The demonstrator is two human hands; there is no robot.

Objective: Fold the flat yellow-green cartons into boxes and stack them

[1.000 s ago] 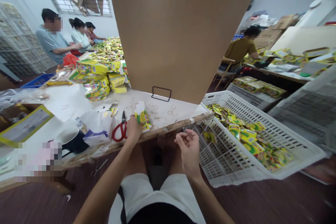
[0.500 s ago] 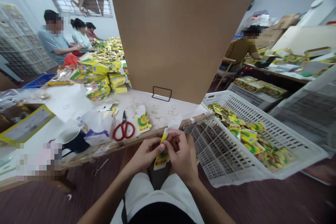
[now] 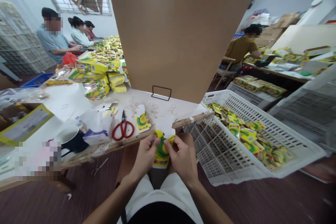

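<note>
**Pinched at both sides, unsupported below**

In the head view, I have a flat yellow-green packet (image 3: 161, 154) at lower centre of the frame, its white top end overlapping the near edge of the desk (image 3: 165, 106). The left hand (image 3: 145, 154) pinches its left side and the right hand (image 3: 184, 157) its right, so both are narrow on it. I cannot tell whether anything is inside.

My worry is that thumb grip: if the 2 hands pulled unevenly, the thin packet could crease, tear or drop to the floor (image 3: 78, 199). Red-handled scissors (image 3: 123, 130) and 1 other packet (image 3: 142, 120) lie left of centre near the desk edge; a wide leftward sweep could knock them off, or tip the dark mug (image 3: 76, 143) at lower left. A rightward swing could bump the white crate (image 3: 215, 157) at lower right.
</note>
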